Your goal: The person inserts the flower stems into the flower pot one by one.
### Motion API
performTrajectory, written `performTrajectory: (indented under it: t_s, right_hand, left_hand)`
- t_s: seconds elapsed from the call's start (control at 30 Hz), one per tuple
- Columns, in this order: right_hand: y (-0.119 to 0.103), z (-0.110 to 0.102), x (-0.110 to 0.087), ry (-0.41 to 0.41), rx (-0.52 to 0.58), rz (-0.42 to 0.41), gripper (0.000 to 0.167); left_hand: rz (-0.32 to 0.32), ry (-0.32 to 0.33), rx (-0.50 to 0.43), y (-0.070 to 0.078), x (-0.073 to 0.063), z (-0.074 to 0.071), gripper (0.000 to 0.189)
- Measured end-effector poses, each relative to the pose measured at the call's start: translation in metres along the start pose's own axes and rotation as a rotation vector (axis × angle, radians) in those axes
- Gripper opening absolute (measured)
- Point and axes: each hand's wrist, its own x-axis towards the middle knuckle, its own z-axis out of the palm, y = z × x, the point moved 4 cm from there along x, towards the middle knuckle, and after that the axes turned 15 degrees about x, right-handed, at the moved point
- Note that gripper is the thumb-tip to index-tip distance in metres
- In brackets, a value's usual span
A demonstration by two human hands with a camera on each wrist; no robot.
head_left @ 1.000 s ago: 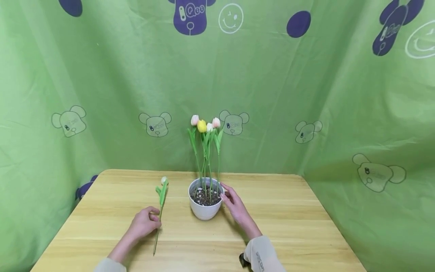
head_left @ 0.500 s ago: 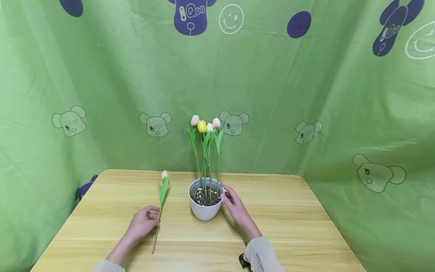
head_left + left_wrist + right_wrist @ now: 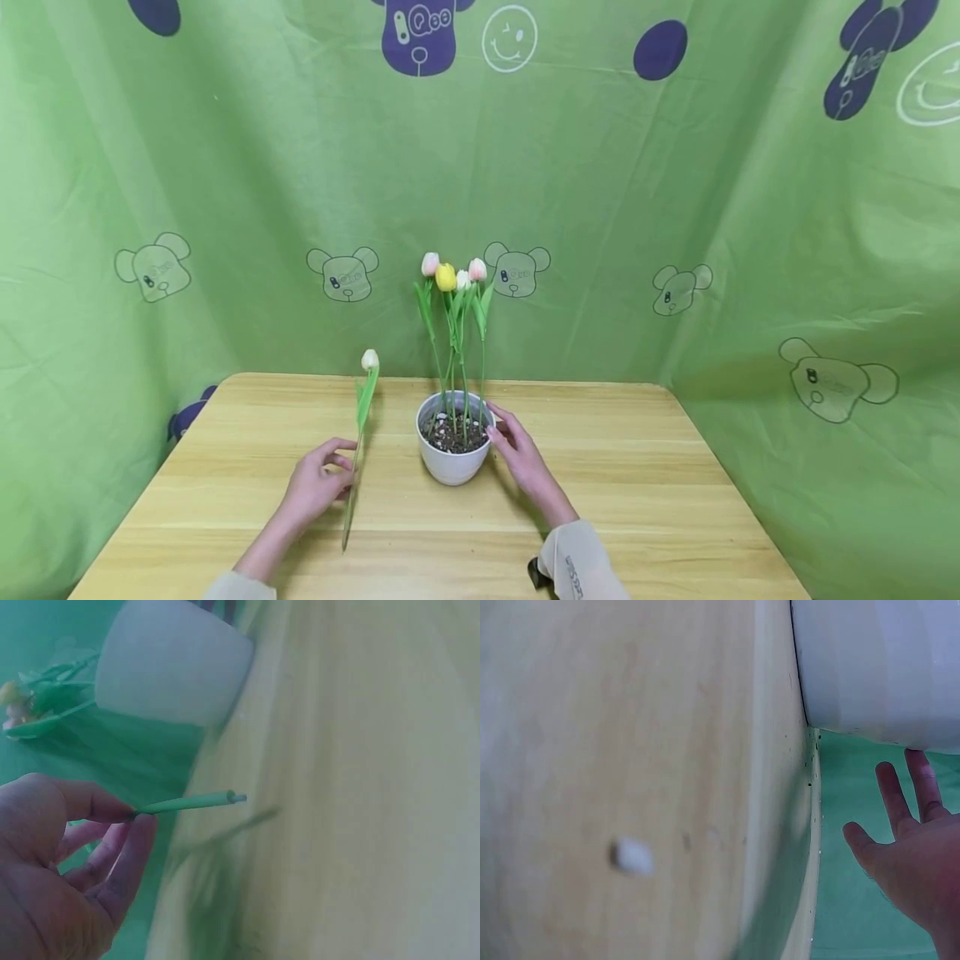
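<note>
My left hand (image 3: 315, 483) pinches the green stem of an artificial white tulip (image 3: 365, 402) between thumb and fingertips. Its bloom leans up and away, while the lower stem angles down toward me. In the left wrist view, the stem (image 3: 187, 802) pokes out past the fingertips, its cut end clear of the table above its shadow. A white flowerpot (image 3: 452, 468) of dark soil stands right of that tulip, with pink, yellow and white tulips (image 3: 446, 278) upright in it. Against the pot's right side rests my right hand (image 3: 525, 462), its fingers (image 3: 922, 780) fairly straight.
The pot stands on a light wooden table (image 3: 637, 500). Behind and on both sides hangs a green curtain (image 3: 585, 183) printed with bears. A small white bit (image 3: 634, 856) lies on the wood near the right wrist.
My left hand has raised the white tulip, and its bloom has tipped up and slightly right. The right hand and the pot have stayed put.
</note>
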Motion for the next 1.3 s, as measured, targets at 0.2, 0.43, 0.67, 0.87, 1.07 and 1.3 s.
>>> performTrajectory:
  t_s: [0.2,0.43,0.67,0.87,1.07,1.3]
  right_hand:
    - [0.0,0.0,0.0,0.006,0.027,0.016,0.049]
    - [-0.001,0.001,-0.001,0.008,0.039,0.002,0.049]
    - [0.0,0.0,0.0,-0.002,0.033,0.011,0.048]
    - [0.0,0.001,0.0,0.003,0.035,0.009,0.048]
    - [-0.006,0.001,-0.001,-0.002,0.025,0.013,0.049]
    - [-0.002,0.0,0.0,-0.012,0.018,-0.017,0.049]
  left_hand:
    - [0.087,0.028,-0.004,0.022,0.0,-0.004,0.05]
    - [0.146,0.033,-0.024,0.047,0.001,-0.004,0.051]
    - [0.174,0.042,-0.032,0.066,0.003,-0.001,0.051]
    - [0.208,0.052,-0.064,0.082,0.007,0.003,0.052]
    - [0.278,0.063,-0.085,0.105,0.011,0.005,0.05]
    - [0.367,0.073,-0.036,0.13,0.019,0.011,0.051]
